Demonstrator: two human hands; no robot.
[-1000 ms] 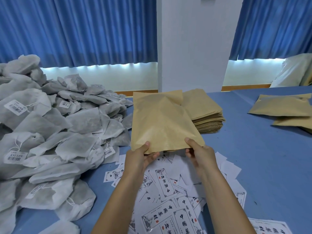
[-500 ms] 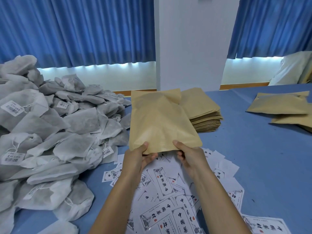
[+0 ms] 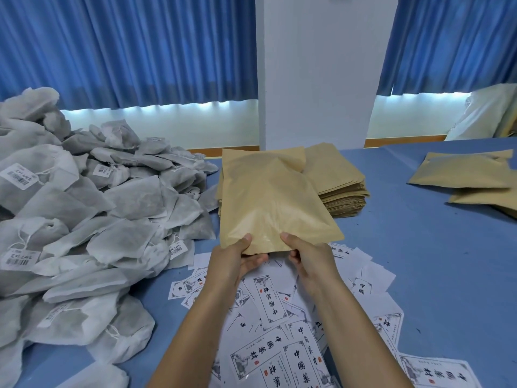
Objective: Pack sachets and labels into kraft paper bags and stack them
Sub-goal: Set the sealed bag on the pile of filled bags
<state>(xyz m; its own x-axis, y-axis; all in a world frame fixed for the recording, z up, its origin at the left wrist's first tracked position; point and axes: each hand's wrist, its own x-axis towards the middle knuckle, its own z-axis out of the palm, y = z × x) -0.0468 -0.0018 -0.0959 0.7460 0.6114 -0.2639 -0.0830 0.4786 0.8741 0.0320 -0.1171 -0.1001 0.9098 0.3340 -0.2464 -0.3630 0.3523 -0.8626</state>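
Note:
I hold a bulging kraft paper bag (image 3: 268, 200) above the blue table, tilted away from me. My left hand (image 3: 236, 261) pinches its near edge, thumb on top and fingers beneath. My right hand (image 3: 307, 256) grips the same edge a little to the right. Behind the bag lies a stack of flat kraft bags (image 3: 341, 180). A big heap of grey-white sachets (image 3: 92, 208) with barcode tags fills the left. Printed white labels (image 3: 279, 317) lie scattered under my forearms.
Filled kraft bags (image 3: 464, 172) lie on the blue table (image 3: 433, 247) at the far right. A white pillar (image 3: 319, 71) and blue curtains stand behind the table. A white sack (image 3: 486, 113) sits at the back right.
My right hand has slid left along the bag's near edge, closer to my left hand. The bag stays lifted in about the same place.

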